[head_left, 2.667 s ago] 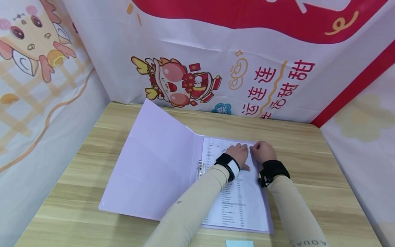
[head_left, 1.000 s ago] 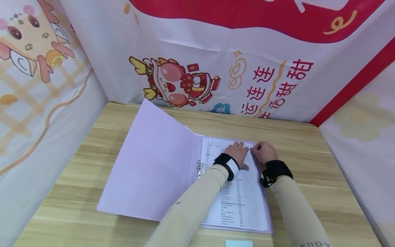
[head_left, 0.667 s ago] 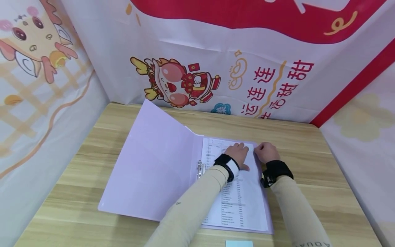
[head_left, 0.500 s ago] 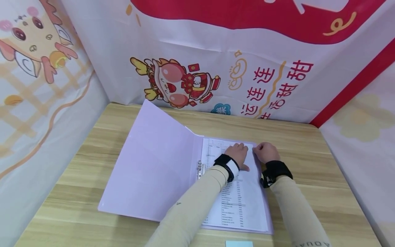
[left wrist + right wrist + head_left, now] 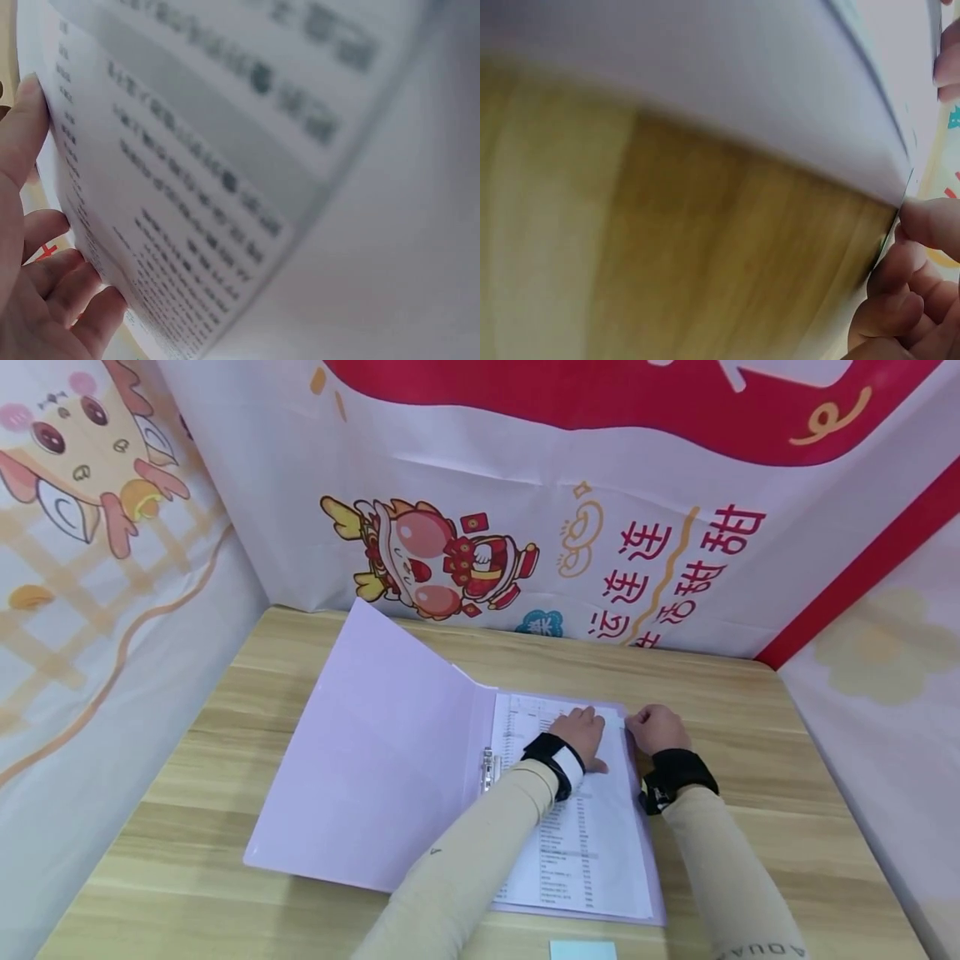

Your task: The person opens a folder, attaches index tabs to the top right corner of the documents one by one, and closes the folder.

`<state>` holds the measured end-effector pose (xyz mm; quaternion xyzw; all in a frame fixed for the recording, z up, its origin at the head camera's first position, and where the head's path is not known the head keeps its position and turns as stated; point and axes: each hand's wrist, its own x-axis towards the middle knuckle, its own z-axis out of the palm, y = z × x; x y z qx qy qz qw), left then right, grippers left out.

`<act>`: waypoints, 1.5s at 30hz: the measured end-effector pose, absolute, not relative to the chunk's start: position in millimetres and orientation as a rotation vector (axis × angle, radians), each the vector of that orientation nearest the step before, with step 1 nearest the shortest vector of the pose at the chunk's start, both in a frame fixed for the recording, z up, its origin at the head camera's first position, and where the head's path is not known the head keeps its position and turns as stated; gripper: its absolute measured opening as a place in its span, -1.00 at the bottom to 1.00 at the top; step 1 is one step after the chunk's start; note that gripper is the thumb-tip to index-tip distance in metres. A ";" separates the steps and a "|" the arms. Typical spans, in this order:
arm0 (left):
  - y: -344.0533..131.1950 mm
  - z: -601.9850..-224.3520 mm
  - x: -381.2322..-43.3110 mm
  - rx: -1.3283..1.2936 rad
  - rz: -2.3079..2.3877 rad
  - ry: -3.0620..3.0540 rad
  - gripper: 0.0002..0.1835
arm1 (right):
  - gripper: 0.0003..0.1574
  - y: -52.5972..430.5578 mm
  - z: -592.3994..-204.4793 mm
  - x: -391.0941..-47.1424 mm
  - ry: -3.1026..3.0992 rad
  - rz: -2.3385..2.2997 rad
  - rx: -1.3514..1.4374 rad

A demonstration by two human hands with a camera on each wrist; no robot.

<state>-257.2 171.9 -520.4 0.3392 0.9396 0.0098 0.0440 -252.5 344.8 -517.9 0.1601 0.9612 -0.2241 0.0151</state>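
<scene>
A light purple ring-clip folder (image 5: 367, 760) lies open on the table, its front cover raised at the left. Printed pages (image 5: 566, 868) fill its right side. My left hand (image 5: 579, 732) rests on the upper part of the top page, with its fingers extended. In the left wrist view its thumb (image 5: 26, 131) and fingers touch the printed sheet. My right hand (image 5: 658, 728) is at the folder's upper right corner. Its thumb (image 5: 934, 223) and curled index finger pinch a thin edge there. Whether this is page, folder or a small slip is hard to tell.
A metal clip (image 5: 487, 770) sits along the folder's spine. At the near edge of view, a light blue square pad (image 5: 582, 951) lies on the wooden table (image 5: 757, 752). Printed cloth (image 5: 480, 452) hangs behind and at both sides.
My right hand has shifted slightly right, from the page's upper corner to the folder's outer edge. My left hand stays in about the same place on the page.
</scene>
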 end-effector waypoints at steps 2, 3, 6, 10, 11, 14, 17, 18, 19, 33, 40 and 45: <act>171.7 -519.4 -256.7 1.030 0.035 2.869 -0.21 | -0.67 346.2 -517.5 -251.5 2.981 -0.708 0.498; 171.3 -519.5 -256.4 1.030 0.037 2.870 -0.23 | -0.67 346.5 -517.3 -250.9 2.977 -0.709 0.499; 170.2 -520.2 -255.6 1.032 0.048 2.880 -0.25 | -0.66 346.2 -513.6 -248.1 2.959 -0.732 0.498; 169.9 -520.4 -253.3 1.038 0.083 2.898 -0.29 | -0.67 351.0 -503.2 -241.0 2.987 -0.749 0.423; 170.0 -520.0 -252.4 1.036 0.096 2.899 -0.29 | -0.67 353.0 -499.6 -238.3 3.004 -0.752 0.389; 170.7 -517.9 -249.9 1.019 0.126 2.900 -0.31 | -0.68 361.4 -489.3 -230.7 3.049 -0.745 0.299; 172.0 -518.4 -249.1 0.999 0.150 2.908 -0.33 | -0.68 368.7 -479.6 -222.8 3.061 -0.750 0.238; 172.2 -519.7 -249.3 0.994 0.161 2.922 -0.34 | -0.68 370.4 -476.7 -220.4 3.057 -0.752 0.226; 171.9 -519.8 -249.4 0.992 0.175 2.931 -0.37 | -0.67 371.8 -473.7 -218.0 3.049 -0.749 0.218; 159.8 -472.2 -224.2 1.039 0.535 2.802 -0.63 | -0.76 354.6 -442.6 -169.1 3.006 -0.757 -0.018; 134.2 -435.4 -187.8 1.048 0.721 2.660 -0.63 | -0.89 339.3 -433.9 -146.3 2.965 -0.765 -0.111; 114.3 -424.6 -163.0 1.056 0.681 2.671 -0.62 | -0.94 330.4 -428.2 -131.7 2.955 -0.778 -0.189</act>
